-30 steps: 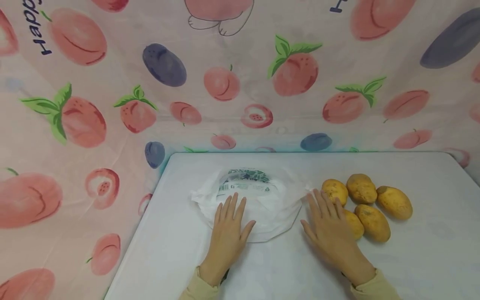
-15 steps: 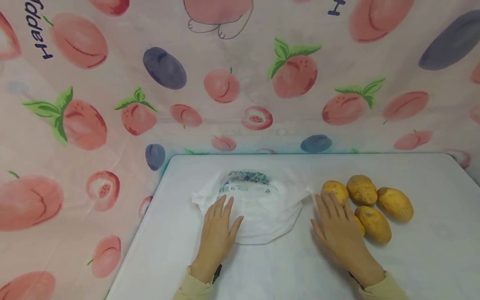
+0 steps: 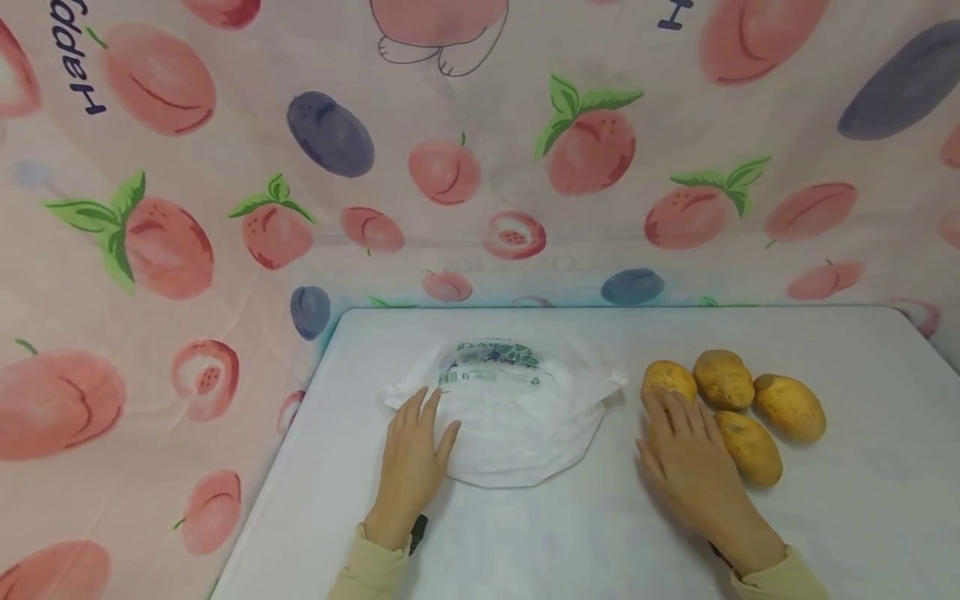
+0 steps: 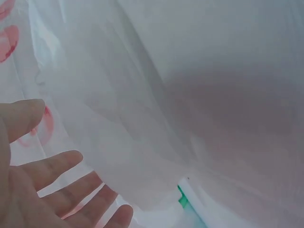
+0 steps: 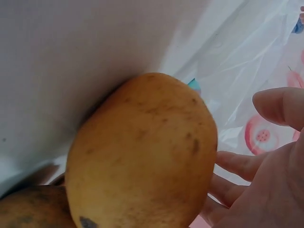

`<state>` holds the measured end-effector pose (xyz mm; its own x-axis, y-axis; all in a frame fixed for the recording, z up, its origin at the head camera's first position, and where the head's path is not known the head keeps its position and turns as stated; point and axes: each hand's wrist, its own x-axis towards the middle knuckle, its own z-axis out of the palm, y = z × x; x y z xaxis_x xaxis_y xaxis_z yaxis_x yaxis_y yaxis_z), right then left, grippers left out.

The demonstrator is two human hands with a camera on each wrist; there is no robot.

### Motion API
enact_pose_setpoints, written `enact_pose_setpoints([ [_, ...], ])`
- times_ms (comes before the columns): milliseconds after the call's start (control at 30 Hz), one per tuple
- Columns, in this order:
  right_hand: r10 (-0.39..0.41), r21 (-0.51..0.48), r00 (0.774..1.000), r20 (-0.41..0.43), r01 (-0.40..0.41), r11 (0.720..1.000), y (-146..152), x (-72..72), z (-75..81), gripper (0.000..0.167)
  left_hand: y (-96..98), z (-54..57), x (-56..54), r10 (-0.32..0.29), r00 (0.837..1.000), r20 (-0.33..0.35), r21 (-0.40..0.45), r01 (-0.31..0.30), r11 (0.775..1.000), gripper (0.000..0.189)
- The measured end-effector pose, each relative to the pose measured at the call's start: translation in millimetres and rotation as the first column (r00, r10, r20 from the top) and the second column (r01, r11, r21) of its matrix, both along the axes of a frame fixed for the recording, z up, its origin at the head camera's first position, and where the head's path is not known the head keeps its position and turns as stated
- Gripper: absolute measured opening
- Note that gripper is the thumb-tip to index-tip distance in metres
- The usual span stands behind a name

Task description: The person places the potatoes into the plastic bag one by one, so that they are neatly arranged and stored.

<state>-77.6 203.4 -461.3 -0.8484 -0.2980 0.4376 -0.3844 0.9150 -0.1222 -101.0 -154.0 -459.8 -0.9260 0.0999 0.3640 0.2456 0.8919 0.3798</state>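
A white plastic bag point(image 3: 517, 442) with green print lies flat on the white table. Beside its left edge hovers my left hand point(image 3: 408, 467), palm down, with fingers apart and holding nothing; the left wrist view shows its fingertips close to the thin film of the bag point(image 4: 109, 104). To the right of the bag, my right hand point(image 3: 697, 471) is over the nearest of several yellow potatoes point(image 3: 750, 448), covering most of it. In the right wrist view a potato point(image 5: 142, 152) fills the middle, fingers beyond it and the thumb apart from it. Whether those fingers touch it I cannot tell.
More potatoes lie grouped behind and right of my right hand, among them one at the far right point(image 3: 790, 407). Bare white table point(image 3: 555, 542) stretches in front of the bag. A fruit-patterned cloth point(image 3: 480, 108) hangs behind and to the left.
My left hand has moved left and a little toward me, off the bag's printed middle. My right hand has shifted right, from beside the bag to over the near potato.
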Motion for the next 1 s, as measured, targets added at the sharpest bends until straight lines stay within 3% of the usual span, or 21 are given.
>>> enact_pose_setpoints([
  [200,0.003,0.009,1.0,0.023,-0.003,1.0,5,0.5,-1.7,0.06,-6.4,0.3,-3.7,0.037,0.999,0.018,0.013,-0.037,0.999,0.054],
  [633,-0.038,0.002,0.997,0.069,0.038,0.999,8,1.7,1.8,0.063,-16.9,3.7,-14.0,0.073,0.997,-0.013,0.041,-0.073,0.997,0.049],
  [867,-0.047,0.006,0.994,0.103,0.047,0.999,11,1.8,1.4,0.063,-23.2,4.1,-20.2,0.087,0.994,-0.072,0.057,-0.083,0.995,0.048],
  [1000,-0.057,0.008,0.991,0.124,0.056,0.998,12,2.9,0.0,0.062,-26.4,5.5,-22.9,0.113,0.992,-0.052,0.068,-0.109,0.992,0.049],
])
